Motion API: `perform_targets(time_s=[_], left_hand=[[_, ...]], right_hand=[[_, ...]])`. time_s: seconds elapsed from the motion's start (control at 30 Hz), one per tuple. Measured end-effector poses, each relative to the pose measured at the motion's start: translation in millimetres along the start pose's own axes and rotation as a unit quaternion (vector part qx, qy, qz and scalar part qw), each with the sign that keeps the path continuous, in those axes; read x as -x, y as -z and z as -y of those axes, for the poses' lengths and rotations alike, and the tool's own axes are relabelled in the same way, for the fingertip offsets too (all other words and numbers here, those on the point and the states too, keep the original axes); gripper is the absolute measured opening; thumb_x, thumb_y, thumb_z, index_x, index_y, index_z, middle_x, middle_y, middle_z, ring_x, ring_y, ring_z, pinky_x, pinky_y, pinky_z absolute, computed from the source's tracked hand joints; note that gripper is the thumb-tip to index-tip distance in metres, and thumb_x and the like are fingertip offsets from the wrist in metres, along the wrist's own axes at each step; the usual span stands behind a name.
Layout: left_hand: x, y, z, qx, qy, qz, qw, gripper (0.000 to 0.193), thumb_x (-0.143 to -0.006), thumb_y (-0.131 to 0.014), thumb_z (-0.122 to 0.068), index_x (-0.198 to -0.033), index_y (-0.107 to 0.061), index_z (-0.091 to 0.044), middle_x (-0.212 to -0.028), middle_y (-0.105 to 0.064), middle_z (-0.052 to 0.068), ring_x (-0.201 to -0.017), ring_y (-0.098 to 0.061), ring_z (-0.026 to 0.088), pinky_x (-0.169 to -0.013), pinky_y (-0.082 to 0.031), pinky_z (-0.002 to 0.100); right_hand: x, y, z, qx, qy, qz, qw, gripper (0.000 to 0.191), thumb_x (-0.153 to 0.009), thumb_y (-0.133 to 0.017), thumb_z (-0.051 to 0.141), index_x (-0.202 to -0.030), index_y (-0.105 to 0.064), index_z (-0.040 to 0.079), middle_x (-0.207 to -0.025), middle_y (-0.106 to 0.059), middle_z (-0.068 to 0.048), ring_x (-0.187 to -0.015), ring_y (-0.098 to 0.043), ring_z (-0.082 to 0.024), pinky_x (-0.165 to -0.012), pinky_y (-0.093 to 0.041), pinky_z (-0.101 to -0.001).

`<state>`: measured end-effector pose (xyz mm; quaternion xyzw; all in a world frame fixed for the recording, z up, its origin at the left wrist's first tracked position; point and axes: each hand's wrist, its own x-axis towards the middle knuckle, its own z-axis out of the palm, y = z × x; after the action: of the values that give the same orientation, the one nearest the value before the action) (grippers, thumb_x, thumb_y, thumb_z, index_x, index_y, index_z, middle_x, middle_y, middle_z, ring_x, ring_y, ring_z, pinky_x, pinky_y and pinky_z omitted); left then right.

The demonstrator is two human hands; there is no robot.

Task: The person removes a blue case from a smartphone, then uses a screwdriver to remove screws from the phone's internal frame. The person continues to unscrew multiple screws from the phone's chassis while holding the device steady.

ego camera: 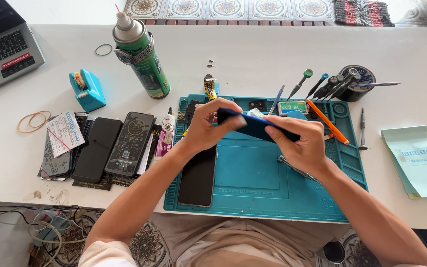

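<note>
Hands meet over the middle of the teal work mat (253, 198), and between them you hold a dark blue phone cover (258, 126) lifted clear of the mat. Your left hand (208, 123) clamps its far-left end, thumb and fingers closed on it, while your right hand (300, 141) grips the near-right end, fingertips curled over the edge. Its long axis runs on a slant, from far left down to near right, with the thin edge turned toward you. Both hands sit on it, so neither is nearer; they stay apart by the length of the cover. Just below your left wrist a black phone (197, 175) lies face up along the mat's left edge, its long side running near to far. Beneath your right hand a metal tool (297, 170) rests on the mat. The bare patch of mat between the phone and that tool is your open room. Far right is crowded: an orange tool (328, 122) and a black tool cup (356, 83). Left of the mat lies a row of phones (100, 148), with a green spray can (142, 57) standing farther back.
</note>
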<state>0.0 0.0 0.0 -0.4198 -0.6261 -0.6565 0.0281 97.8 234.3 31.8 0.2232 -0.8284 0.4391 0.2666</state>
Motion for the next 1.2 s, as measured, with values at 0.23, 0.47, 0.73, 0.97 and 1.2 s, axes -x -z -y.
perform_targets(time_s=[0.23,0.47,0.73,0.97,1.2], left_hand=[[-1.3,12.6,-8.4,-0.126,-0.119,0.064,0.983,0.027,-0.090,-0.083,-0.017,-0.116,-0.076,-0.011,-0.106,-0.078,0.009,-0.096,-0.078,0.020,-0.084,-0.063,0.030],[-2.4,6.1,-5.9,-0.183,-0.071,0.083,0.977,0.029,-0.089,-0.082,-0.025,-0.116,-0.078,-0.016,-0.098,-0.079,0.007,-0.084,-0.079,0.019,-0.074,-0.062,0.027],[-1.6,-0.5,-0.5,-0.183,-0.076,0.071,0.978,0.021,-0.092,-0.080,-0.023,-0.112,-0.078,-0.014,-0.099,-0.079,0.007,-0.084,-0.079,0.021,-0.074,-0.062,0.028],[-3.2,-2.1,0.4,-0.156,-0.042,0.056,0.985,0.026,-0.094,-0.078,-0.022,-0.118,-0.077,-0.013,-0.109,-0.078,0.007,-0.093,-0.079,0.018,-0.080,-0.063,0.028],[-16.1,9.6,12.0,-0.055,0.030,-0.004,0.998,0.019,-0.102,-0.070,-0.013,-0.120,-0.071,-0.006,-0.106,-0.077,0.005,-0.099,-0.073,0.009,-0.090,-0.061,0.026]], right_hand=[[-3.0,-9.8,3.1,0.054,0.008,0.044,0.998,0.025,-0.089,-0.078,0.005,-0.114,-0.078,0.005,-0.084,-0.077,-0.010,-0.059,-0.066,-0.009,-0.053,-0.049,-0.0236],[-9.9,0.9,4.7,0.099,-0.084,0.100,0.986,0.029,-0.084,-0.080,0.015,-0.112,-0.079,0.008,-0.080,-0.079,-0.009,-0.055,-0.069,-0.008,-0.048,-0.051,-0.0227],[-13.6,6.5,12.9,0.123,-0.082,0.147,0.978,0.030,-0.087,-0.076,0.014,-0.116,-0.078,0.009,-0.075,-0.077,-0.011,-0.049,-0.067,-0.011,-0.046,-0.050,-0.0246],[-10.8,-0.3,4.0,0.120,-0.062,0.109,0.985,0.028,-0.089,-0.075,0.013,-0.116,-0.078,0.008,-0.069,-0.075,-0.009,-0.045,-0.063,-0.010,-0.043,-0.046,-0.0263],[-12.0,4.2,-7.2,0.123,0.028,0.007,0.992,0.022,-0.098,-0.075,0.012,-0.120,-0.076,0.006,-0.083,-0.074,-0.009,-0.062,-0.065,-0.009,-0.056,-0.049,-0.0225]])
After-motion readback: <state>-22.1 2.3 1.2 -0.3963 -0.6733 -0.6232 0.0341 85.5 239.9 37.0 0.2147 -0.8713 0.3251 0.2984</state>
